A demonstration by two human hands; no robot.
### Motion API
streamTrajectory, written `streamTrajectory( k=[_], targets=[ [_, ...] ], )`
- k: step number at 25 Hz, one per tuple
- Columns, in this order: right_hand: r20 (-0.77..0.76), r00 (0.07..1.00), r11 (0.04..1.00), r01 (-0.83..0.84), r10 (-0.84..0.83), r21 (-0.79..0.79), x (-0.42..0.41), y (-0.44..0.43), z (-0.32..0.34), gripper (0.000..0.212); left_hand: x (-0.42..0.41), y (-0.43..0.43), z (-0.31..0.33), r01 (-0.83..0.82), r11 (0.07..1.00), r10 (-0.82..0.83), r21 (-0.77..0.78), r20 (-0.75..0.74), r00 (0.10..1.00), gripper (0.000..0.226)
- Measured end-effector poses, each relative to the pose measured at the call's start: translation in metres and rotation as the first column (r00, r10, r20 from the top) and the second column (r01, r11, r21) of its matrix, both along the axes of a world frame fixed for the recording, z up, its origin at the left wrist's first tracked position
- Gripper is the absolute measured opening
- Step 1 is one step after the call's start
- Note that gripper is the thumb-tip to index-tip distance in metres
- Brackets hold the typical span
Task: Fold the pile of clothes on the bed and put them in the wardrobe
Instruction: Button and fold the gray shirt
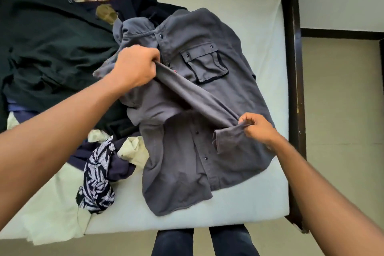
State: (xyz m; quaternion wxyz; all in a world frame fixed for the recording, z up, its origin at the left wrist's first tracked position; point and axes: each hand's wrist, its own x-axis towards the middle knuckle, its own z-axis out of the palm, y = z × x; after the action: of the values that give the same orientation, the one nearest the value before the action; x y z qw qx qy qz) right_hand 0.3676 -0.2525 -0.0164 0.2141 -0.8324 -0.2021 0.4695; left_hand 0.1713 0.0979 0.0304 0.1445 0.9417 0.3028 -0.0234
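Both hands grip one sleeve (199,97) of grey button shirt (207,151): left hand (134,66) fisted at upper end, right hand (257,128) pinches cuff. Shirt lies front-up on white mattress (249,212); pile of dark clothes (52,48) beside, left.

Left hand (135,66) and right hand (259,129) were bare, as were both forearms (62,131); dark navy denim trousers (174,243) were worn.

Bedroom: mattress (239,214), dark bedframe (294,68), strewn clothes (52,37).
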Motion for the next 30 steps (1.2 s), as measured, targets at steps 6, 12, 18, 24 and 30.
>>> streamTrajectory(
  k=[6, 12, 18, 24, 30],
  targets=[
    [0.34, 0.854, 0.919, 0.372, -0.393, 0.128, 0.056, 0.036, -0.02, 0.03, 0.08, -0.022, -0.045, 0.165, 0.985, -0.159, 0.04, -0.13, 0.979, 0.033],
    [0.001, 0.821, 0.816, 0.568, -0.571, 0.108, 0.137, 0.075, -0.076, 0.042, 0.192, -0.017, -0.08, 0.18, 0.969, -0.183, -0.169, -0.002, 0.983, 0.039],
    [0.296, 0.952, 0.978, 0.012, -0.074, 0.207, 0.152, 0.081, -0.103, 0.034, 0.309, -0.046, -0.091, 0.299, 0.94, -0.341, -0.165, -0.417, 0.843, 0.061],
    [0.443, 0.675, 0.709, 0.171, -0.59, 0.684, 0.138, 0.067, -0.084, 0.036, 0.313, -0.06, -0.066, 0.125, 0.925, -0.233, -0.358, -0.278, 0.932, 0.029],
    [0.123, 0.965, 0.776, 0.107, -0.232, 0.621, 0.141, 0.097, -0.048, 0.049, 0.268, -0.046, -0.033, 0.006, 0.727, 0.102, -0.687, 0.116, 0.988, 0.044]
  ],
)
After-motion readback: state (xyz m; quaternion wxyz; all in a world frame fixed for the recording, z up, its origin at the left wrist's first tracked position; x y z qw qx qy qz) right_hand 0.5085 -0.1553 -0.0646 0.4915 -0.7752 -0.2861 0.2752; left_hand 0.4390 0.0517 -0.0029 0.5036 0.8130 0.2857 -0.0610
